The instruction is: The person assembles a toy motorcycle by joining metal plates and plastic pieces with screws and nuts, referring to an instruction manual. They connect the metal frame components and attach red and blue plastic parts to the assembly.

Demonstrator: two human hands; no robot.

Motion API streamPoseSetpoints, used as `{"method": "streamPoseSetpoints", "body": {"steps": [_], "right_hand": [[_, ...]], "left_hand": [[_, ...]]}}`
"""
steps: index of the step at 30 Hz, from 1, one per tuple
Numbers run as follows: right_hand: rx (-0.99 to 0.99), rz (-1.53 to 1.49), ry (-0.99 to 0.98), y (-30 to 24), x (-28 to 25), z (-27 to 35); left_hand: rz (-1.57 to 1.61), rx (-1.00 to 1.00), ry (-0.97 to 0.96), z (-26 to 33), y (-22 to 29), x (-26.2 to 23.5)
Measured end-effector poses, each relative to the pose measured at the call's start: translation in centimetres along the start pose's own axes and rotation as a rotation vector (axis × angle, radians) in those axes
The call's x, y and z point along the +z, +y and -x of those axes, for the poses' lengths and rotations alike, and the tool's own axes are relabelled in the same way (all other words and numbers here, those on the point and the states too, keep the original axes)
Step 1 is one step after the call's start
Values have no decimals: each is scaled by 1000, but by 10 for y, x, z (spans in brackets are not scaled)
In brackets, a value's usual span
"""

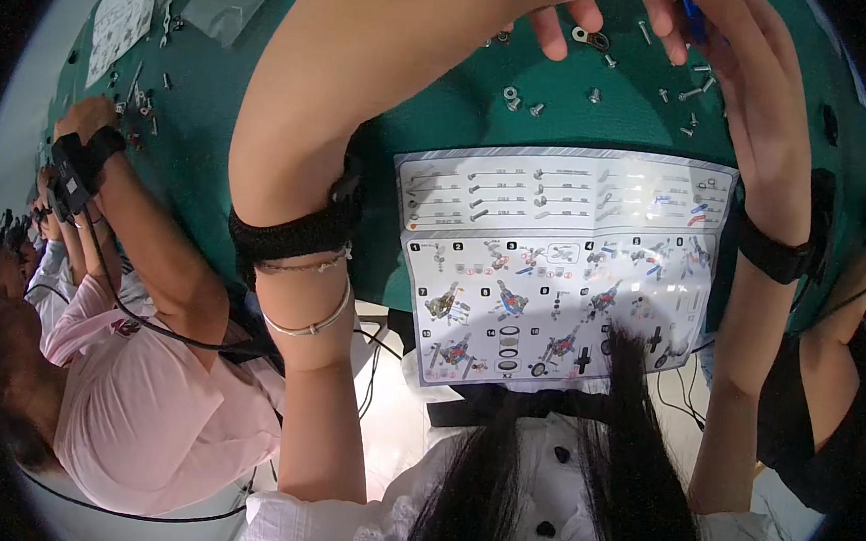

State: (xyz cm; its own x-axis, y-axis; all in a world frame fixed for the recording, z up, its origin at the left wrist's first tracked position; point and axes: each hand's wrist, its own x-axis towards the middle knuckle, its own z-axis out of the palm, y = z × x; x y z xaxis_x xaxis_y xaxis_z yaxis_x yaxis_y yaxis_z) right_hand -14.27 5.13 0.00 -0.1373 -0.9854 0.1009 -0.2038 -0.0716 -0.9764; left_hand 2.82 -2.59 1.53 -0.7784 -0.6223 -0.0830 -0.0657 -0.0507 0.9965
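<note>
My left hand (551, 30) reaches over the far part of the green table, mostly cut off by the upper edge. Its visible fingertips point down and stand apart, with nothing seen in them. Beside it, my right hand (732, 46) has its fingers bent around a blue part (693, 19), whose shape is largely hidden. Below the left fingers lies a small oval metal link (592, 39) with holes. Short screws (594, 96) and a nut (510, 94) are scattered nearer me, and several longer screws (697, 90) lie under my right hand.
A printed instruction sheet (565, 219) with assembly drawings hangs over the near table edge. At left are a clear plastic bag (221, 0), a white paper (126, 19), a small wrench (166, 24) and loose hardware. A co-worker's arm (148, 223) rests there; another person sits at right.
</note>
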Motion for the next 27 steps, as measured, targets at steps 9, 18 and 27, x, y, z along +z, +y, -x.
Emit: {"method": "streamPoseSetpoints", "body": {"steps": [9,18,27], "right_hand": [[37,-10,6,5,1,1],[116,-64,-15,-1,-8,1],[195,-356,-106,19,-18,-4]], "left_hand": [[-144,-108,67,0,5,3],[29,-140,-19,1,14,9],[-203,22,-6,5,-5,3]]}}
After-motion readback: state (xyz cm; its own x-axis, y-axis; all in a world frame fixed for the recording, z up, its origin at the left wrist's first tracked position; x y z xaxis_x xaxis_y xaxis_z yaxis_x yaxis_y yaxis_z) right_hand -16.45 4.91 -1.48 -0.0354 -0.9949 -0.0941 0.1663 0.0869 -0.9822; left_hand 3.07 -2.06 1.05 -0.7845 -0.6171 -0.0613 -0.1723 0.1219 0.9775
